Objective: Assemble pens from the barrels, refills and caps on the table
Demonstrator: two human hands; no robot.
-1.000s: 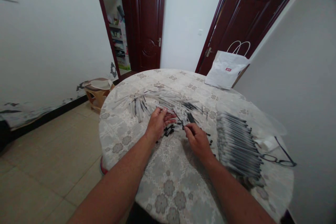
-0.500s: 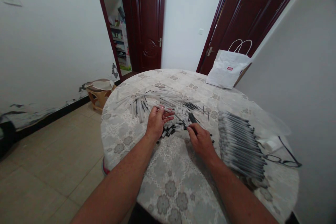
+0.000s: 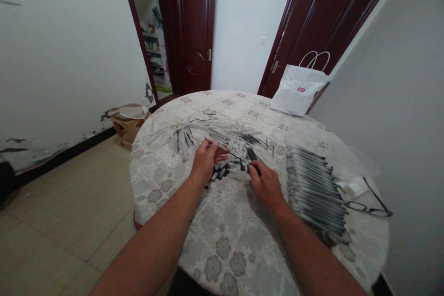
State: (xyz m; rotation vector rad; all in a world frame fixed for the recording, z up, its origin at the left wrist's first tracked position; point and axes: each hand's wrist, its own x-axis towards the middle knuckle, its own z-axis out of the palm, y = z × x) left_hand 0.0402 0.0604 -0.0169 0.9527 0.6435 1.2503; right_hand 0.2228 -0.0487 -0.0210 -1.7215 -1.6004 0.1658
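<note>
My left hand (image 3: 205,161) pinches a whitish pen barrel (image 3: 220,146) between thumb and fingers, its other fingers half curled. From the barrel's right end a thin dark pen refill (image 3: 236,154) slants down toward my right hand (image 3: 266,184). The right thumb and forefinger are closed at the refill's lower end; the exact grip is too small to make out. Below and between the hands lies a heap of short black and white caps (image 3: 220,172). Just beyond the hands, loose translucent barrels (image 3: 208,125) and dark refills (image 3: 251,138) are spread out.
To the right, a dense row of pens (image 3: 315,189) lies on clear plastic, with black-framed glasses (image 3: 367,208) beside it. A white paper bag (image 3: 299,90) stands at the back of the round table with a floral cloth (image 3: 222,259). A stool (image 3: 128,122) is at the left.
The hands have drawn slightly closer together, and less of the dark refill shows between them. The view has shifted slightly.
</note>
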